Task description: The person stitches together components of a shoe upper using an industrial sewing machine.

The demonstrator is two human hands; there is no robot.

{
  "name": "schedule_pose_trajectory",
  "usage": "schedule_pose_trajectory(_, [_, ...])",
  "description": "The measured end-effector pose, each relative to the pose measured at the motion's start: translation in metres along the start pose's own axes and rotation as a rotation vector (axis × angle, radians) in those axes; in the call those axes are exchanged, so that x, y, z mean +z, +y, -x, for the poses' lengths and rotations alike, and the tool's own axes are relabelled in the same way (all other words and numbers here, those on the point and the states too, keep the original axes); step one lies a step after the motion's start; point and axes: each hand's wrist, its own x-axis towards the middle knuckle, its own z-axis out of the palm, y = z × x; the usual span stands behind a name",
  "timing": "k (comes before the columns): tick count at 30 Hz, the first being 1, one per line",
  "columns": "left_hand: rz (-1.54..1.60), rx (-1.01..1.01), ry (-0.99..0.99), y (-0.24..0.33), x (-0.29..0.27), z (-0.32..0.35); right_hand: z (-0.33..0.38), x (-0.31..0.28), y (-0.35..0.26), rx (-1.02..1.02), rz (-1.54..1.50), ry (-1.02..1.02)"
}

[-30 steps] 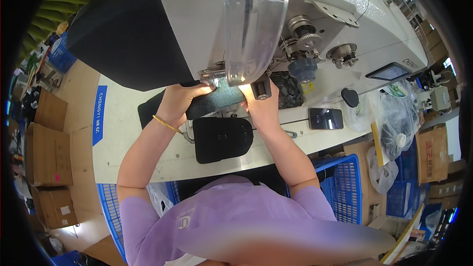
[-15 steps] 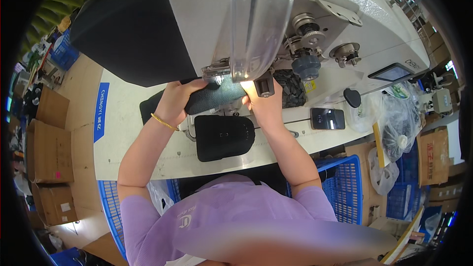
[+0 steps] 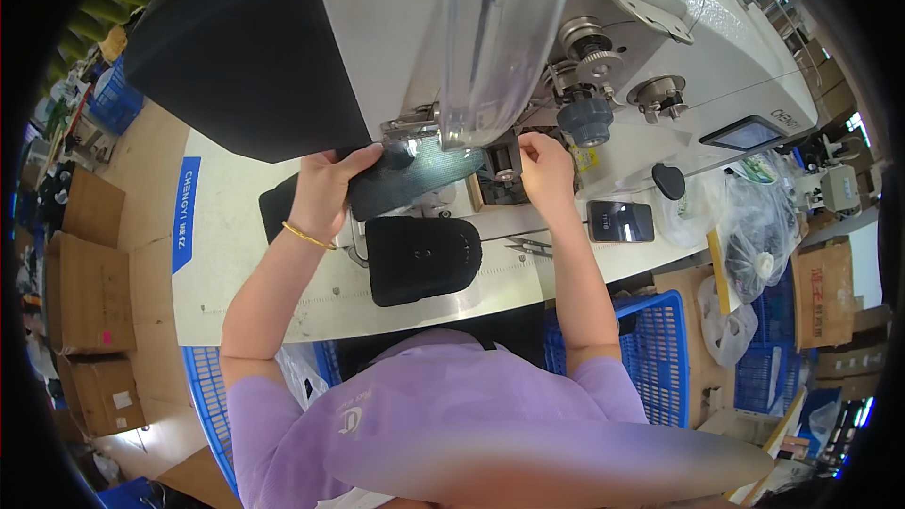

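My left hand (image 3: 325,190) grips the left end of a dark green woven fabric piece (image 3: 415,174), thumb on top. The piece lies under the presser area of a white sewing machine (image 3: 745,57), lit by its lamp. My right hand (image 3: 549,174) is off the fabric, to the right of the needle area, beside a small wooden-edged box (image 3: 478,196) with dark pieces in it. Its fingers are curled together; what they hold, if anything, is hidden. A black rounded pad (image 3: 424,262) lies on the table (image 3: 283,316) in front of the fabric.
A metal hand tool (image 3: 530,247) and a phone (image 3: 620,222) lie right of the pad. Clear plastic bags (image 3: 754,226) hang over the table's right end. Blue baskets (image 3: 650,358) stand below the front edge. Cardboard boxes (image 3: 92,292) are stacked at the left.
My right hand has let go of the fabric's right end and moved right, uncovering part of the wooden-edged box. My left hand keeps its hold on the fabric.
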Motion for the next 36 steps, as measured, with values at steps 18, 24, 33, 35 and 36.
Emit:
schedule_pose_trajectory(18, [-1.217,0.67,-0.123,-0.058,-0.019,0.061,0.028,0.004,-0.033,0.291,-0.305,-0.216])
schedule_pose_trajectory(24, [-1.252,0.62,-0.174,-0.065,-0.012,0.067,0.086,0.004,-0.084,0.367,-0.904,-0.658])
schedule_pose_trajectory(33, [-0.258,0.008,-0.042,-0.067,-0.017,0.061,0.09,0.017,-0.081,0.524,-0.923,-0.778])
schedule_pose_trajectory(35, [-0.295,-0.151,-0.119,-0.065,-0.019,0.065,0.087,0.014,-0.087,0.524,-0.866,-0.816])
schedule_pose_trajectory(36, [-0.309,-0.128,-0.115,-0.066,-0.016,0.066,0.086,0.014,-0.089,0.526,-0.811,-0.856])
